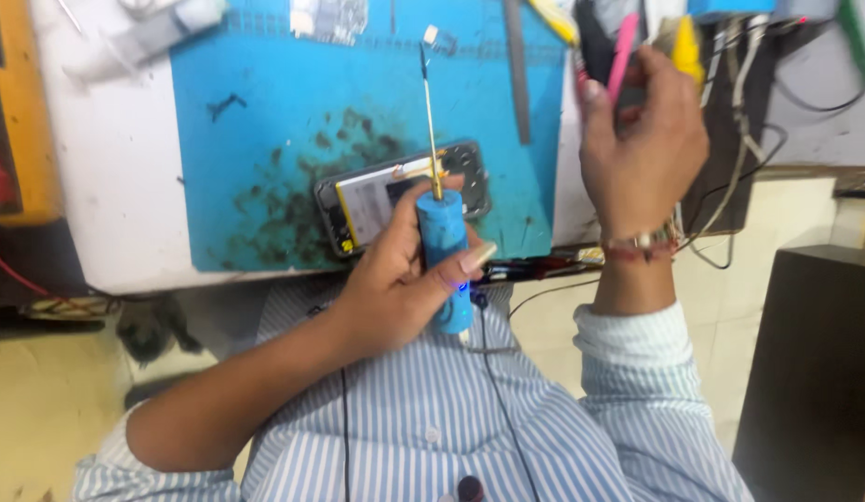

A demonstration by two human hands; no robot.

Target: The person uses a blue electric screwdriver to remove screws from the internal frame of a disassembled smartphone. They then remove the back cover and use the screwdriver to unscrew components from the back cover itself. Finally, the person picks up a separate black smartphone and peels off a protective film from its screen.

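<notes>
My left hand [395, 284] grips a blue cylindrical tool [444, 270] with a long thin metal tip that points up over the blue mat [265, 139]. Just beyond the tool lies an opened phone [377, 200] with its battery showing, on a stained part of the mat. My right hand [642, 139] is raised at the right edge of the bench among upright tools, fingers closed around a pink-handled tool [621, 56]. A bracelet sits on that wrist.
The white bench [116, 186] carries the mat. A grey metal strip [518, 74] lies on the mat's right side. Cables [739, 112] hang at the right, a dark box [814, 372] stands at lower right, and a thin black cable [493, 372] runs over my striped shirt.
</notes>
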